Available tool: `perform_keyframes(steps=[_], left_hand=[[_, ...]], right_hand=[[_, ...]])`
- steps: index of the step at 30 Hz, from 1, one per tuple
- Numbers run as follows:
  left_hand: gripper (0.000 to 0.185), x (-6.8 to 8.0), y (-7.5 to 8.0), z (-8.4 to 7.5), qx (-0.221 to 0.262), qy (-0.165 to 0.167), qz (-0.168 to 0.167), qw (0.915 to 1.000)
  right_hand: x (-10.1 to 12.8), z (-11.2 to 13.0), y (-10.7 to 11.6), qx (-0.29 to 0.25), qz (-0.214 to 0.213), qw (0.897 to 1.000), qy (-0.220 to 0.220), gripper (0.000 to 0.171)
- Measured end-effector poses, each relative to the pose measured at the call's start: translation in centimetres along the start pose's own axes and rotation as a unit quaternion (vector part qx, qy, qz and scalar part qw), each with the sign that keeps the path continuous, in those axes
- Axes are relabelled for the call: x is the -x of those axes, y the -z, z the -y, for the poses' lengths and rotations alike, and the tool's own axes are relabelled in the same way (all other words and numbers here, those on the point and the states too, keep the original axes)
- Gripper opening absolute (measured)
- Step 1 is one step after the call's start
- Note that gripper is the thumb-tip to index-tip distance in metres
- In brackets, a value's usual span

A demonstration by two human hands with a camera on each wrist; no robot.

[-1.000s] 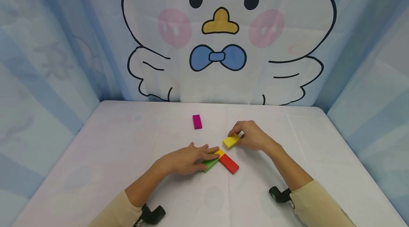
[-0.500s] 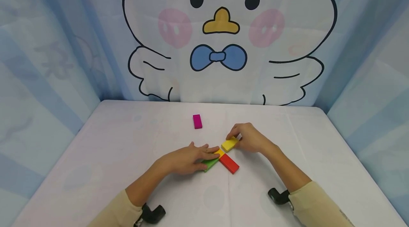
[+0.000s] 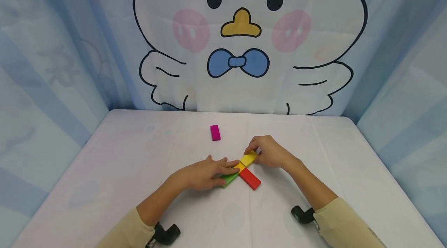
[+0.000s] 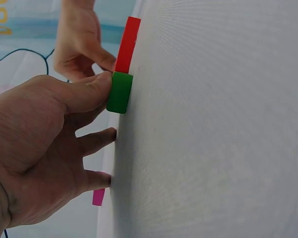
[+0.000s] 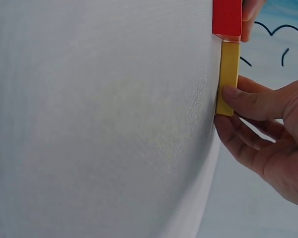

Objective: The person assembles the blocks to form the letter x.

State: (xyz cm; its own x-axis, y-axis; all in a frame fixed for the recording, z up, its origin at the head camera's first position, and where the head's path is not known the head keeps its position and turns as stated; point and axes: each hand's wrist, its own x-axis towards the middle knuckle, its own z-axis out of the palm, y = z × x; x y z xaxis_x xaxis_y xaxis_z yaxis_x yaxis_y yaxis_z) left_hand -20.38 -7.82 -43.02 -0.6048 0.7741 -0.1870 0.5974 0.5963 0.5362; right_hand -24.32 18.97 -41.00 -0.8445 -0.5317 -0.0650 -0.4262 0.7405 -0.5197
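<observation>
Yellow block (image 3: 249, 158) shifted toward 8 o'clock, right hand (image 3: 271, 151) fingers clamped on it; left hand (image 3: 204, 174), fingers apart, touches green block (image 3: 229, 180); wide counter (image 3: 335, 151) to 3 o'clock edge.

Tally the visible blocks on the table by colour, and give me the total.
Green block: 1
Red block: 1
Yellow block: 1
Orange-yellow block, partly covered by the left hand: 1
Magenta block: 1
Total visible: 5
</observation>
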Motion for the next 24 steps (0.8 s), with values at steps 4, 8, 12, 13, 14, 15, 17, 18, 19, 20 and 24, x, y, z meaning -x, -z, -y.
perform_keyframes(steps=[4,8,12,13,14,15,17,18,19,20,24], left_hand=[[0.055,-0.03,-0.02,0.06,0.002,0.002,0.001,1.0000],[0.056,-0.05,-0.05,0.11,0.001,0.003,0.002,1.0000],[0.056,-0.11,-0.08,0.08,0.000,0.004,0.003,1.0000],[0.056,-0.10,-0.08,0.07,0.000,0.004,0.003,1.0000],[0.057,-0.09,-0.08,0.05,0.000,0.004,0.003,1.0000],[0.057,-0.08,-0.08,0.05,-0.001,0.004,0.002,1.0000],[0.057,-0.07,-0.08,0.01,-0.002,0.004,0.001,1.0000],[0.057,-0.07,-0.08,-0.01,-0.002,0.004,0.001,1.0000],[0.057,-0.07,-0.08,-0.02,-0.002,0.004,0.002,1.0000],[0.056,-0.08,-0.07,-0.05,-0.003,0.004,0.002,1.0000],[0.056,-0.11,-0.03,-0.13,-0.002,0.004,0.003,1.0000]], right_hand=[[-0.09,0.18,-0.08,0.004,0.004,1.000,0.008,0.024],[-0.13,0.30,-0.06,0.007,0.007,1.000,0.013,0.024],[-0.14,0.31,-0.02,0.011,0.010,1.000,0.010,0.024],[-0.13,0.32,-0.01,0.011,0.011,1.000,0.010,0.024],[-0.12,0.32,0.00,0.012,0.012,1.000,0.009,0.024],[-0.11,0.33,0.01,0.012,0.012,1.000,0.009,0.024],[-0.06,0.37,0.05,0.011,0.013,1.000,0.008,0.024],[-0.06,0.36,0.06,0.010,0.014,1.000,0.008,0.024],[-0.05,0.35,0.06,0.010,0.015,1.000,0.009,0.024],[-0.04,0.33,0.06,0.010,0.015,1.000,0.009,0.024],[0.03,0.23,0.15,0.006,0.023,1.000,0.005,0.026]])
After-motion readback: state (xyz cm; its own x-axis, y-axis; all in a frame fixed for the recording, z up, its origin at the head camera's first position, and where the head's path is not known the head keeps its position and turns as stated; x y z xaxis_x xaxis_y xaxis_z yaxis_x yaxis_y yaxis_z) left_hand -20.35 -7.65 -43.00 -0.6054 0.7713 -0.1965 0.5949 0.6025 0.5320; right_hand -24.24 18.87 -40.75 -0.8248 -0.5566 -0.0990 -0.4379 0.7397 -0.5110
